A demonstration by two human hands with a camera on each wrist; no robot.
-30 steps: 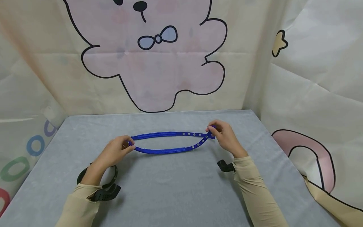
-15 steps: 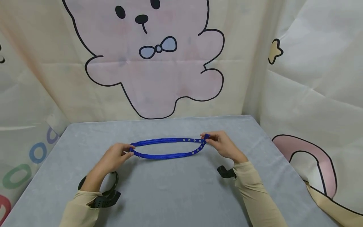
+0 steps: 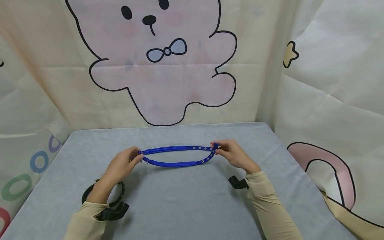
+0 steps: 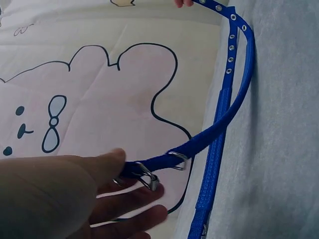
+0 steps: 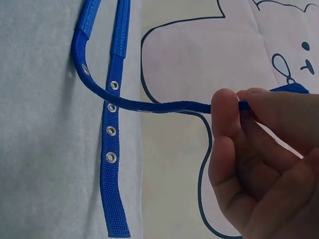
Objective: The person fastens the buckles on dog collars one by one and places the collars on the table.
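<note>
Two blue collars with metal eyelets stretch side by side between my hands. My left hand [image 3: 122,164] pinches the buckle end of the nearer collar [image 3: 171,164] between thumb and fingers; the metal buckle [image 4: 148,178] shows beside the fingertips in the left wrist view. My right hand [image 3: 235,155] pinches the same collar near its eyelet end, which crosses over the other one. The farther collar [image 3: 168,149] runs along the table behind it. In the right wrist view, its free end [image 5: 115,219] lies apart from the right hand.
A grey cloth [image 3: 186,203] covers the table. Behind it hangs a curtain [image 3: 168,83] printed with a pink bear, and another printed curtain [image 3: 333,100] stands at the right. Black wrist straps [image 3: 112,212] sit by the sleeves.
The head view has tilted up a little. My right hand has shifted slightly left with the collar's eyelet end, and my left fingers have adjusted at the buckle end.
</note>
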